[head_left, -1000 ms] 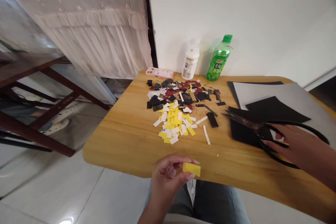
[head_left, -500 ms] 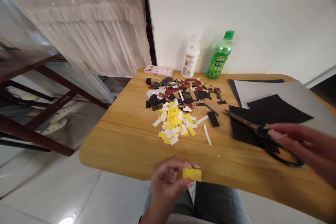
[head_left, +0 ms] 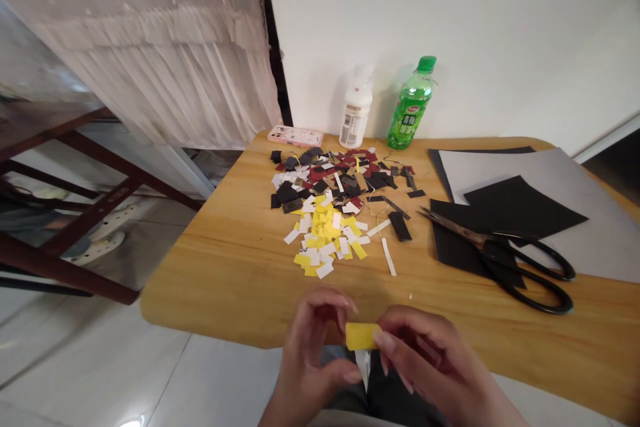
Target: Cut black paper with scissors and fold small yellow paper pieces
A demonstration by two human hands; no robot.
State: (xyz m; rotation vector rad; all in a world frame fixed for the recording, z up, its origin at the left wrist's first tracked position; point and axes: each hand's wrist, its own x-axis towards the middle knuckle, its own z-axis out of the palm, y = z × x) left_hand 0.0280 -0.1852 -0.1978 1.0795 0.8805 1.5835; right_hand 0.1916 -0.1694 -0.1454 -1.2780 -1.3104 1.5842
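Note:
Both hands meet over the front edge of the wooden table, just in front of me. My left hand [head_left: 315,347] pinches the left end of a small folded yellow paper piece [head_left: 361,336]. My right hand [head_left: 425,360] grips its right end with the fingertips. A narrow white paper strip [head_left: 363,367] hangs below the yellow piece, partly hidden by my fingers. Black-handled scissors [head_left: 495,257] with rust-brown blades lie on black paper [head_left: 460,243] to the right, away from both hands.
Yellow, white, red and black paper scraps [head_left: 325,210] lie heaped mid-table. Along the wall stand a white bottle [head_left: 356,110] and a green bottle [head_left: 411,103], beside a pink-cased phone [head_left: 295,136]. A grey sheet [head_left: 565,173] lies at right. The wooden table [head_left: 210,287] ends at left.
My right hand has let go of the scissors, which now lie on the black paper. That hand has moved left and taken the yellow piece alongside my left hand.

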